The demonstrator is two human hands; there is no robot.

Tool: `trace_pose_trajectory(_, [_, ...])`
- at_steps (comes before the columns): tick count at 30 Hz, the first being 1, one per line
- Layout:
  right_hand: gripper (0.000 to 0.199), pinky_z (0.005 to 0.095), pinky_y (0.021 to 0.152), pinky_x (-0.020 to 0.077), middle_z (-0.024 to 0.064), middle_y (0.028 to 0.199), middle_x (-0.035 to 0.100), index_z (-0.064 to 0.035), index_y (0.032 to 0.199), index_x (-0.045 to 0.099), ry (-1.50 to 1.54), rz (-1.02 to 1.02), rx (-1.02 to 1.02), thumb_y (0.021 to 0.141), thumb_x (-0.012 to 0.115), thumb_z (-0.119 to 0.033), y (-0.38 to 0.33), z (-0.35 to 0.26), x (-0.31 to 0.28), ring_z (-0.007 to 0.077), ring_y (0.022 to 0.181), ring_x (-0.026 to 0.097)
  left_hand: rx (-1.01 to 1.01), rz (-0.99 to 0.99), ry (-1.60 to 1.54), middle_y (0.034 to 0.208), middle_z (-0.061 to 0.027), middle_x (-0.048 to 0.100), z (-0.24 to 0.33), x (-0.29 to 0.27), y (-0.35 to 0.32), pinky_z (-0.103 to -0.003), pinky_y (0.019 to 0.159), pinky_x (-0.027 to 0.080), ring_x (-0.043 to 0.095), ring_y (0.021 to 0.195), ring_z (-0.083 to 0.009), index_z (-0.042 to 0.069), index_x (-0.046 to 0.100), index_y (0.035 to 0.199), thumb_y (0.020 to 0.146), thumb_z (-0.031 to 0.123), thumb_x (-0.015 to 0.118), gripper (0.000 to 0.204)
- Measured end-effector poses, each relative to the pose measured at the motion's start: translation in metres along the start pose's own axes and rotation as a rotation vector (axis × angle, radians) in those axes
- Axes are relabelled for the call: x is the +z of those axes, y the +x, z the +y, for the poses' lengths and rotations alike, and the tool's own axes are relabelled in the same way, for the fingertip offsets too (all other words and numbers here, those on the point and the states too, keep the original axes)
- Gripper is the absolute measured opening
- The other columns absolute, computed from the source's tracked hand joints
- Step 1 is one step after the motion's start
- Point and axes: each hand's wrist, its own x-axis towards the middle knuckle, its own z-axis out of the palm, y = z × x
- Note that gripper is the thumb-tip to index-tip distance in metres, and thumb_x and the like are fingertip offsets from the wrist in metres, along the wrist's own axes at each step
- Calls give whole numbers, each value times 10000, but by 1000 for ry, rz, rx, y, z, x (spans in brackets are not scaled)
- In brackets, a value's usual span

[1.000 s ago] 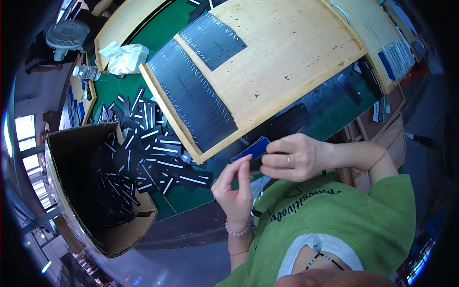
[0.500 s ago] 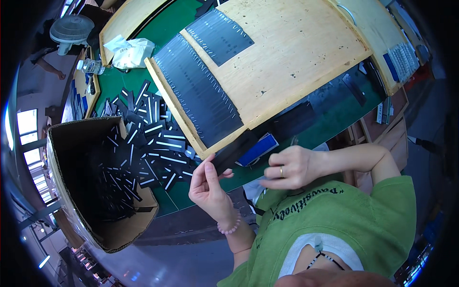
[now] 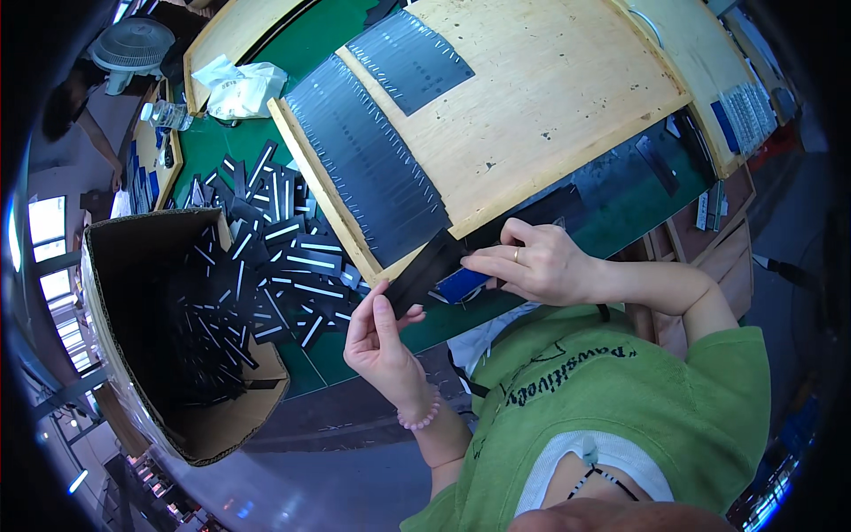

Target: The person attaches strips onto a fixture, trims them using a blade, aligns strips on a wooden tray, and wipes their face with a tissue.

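While palm-up, left hand (image 3: 386,344) in pinch on black strip (image 3: 433,268); right hand (image 3: 542,262), grasp unclear.

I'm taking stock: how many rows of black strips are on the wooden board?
2: a longer row at left on the wooden board, a shorter row right of that one.

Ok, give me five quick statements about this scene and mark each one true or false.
1. The left hand holds one end of a black strip. True.
2. The ring is on the left hand. False: the ring is on the right hand.
3. The open box is to the right of the tray. False: it is to the left of the tray.
4. Loose strips lie between the box and the tray. True.
5. The person's shirt is red. False: the shirt is green.
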Motion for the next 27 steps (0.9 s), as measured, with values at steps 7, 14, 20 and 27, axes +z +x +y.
trace_pose_trajectory(7, [376, 211, 504, 479, -26, 1019, 675, -130, 1108, 673, -95, 56, -172, 732, 666, -121, 4, 0, -14, 117, 658, 508, 21, 37, 23, 946, -149, 681, 3, -6, 1, -221, 558, 545, 652, 608, -147, -84, 649, 1041, 932, 63, 579, 196])
trace_pose_trajectory(14, [291, 205, 494, 364, -7, 1054, 706, -156, 1004, 669, 58, 270, -335, 721, 733, -170, 17, -6, -40, 109, 606, 411, 4, -207, 23, 916, -138, 680, 8, -8, -1, -250, 601, 567, 671, 670, -165, -65, 625, 1097, 930, 40, 575, 203])
trace_pose_trajectory(20, [673, 244, 564, 458, 12, 1020, 714, -55, 1244, 566, 336, 203, -9, 632, 834, -135, 16, -7, -38, 148, 646, 478, -234, -451, -214, 840, -177, 671, -1, -13, 1, -275, 577, 585, 680, 653, -201, -125, 599, 1045, 1012, 237, 446, 394])
trace_pose_trajectory(27, [673, 247, 566, 456, 25, 1042, 710, -45, 1252, 543, 345, 220, 11, 650, 828, -138, 13, -4, -33, 158, 639, 485, -255, -444, -195, 746, -162, 650, 3, -8, 0, -283, 593, 591, 676, 610, -215, -141, 599, 1056, 1003, 222, 468, 389])
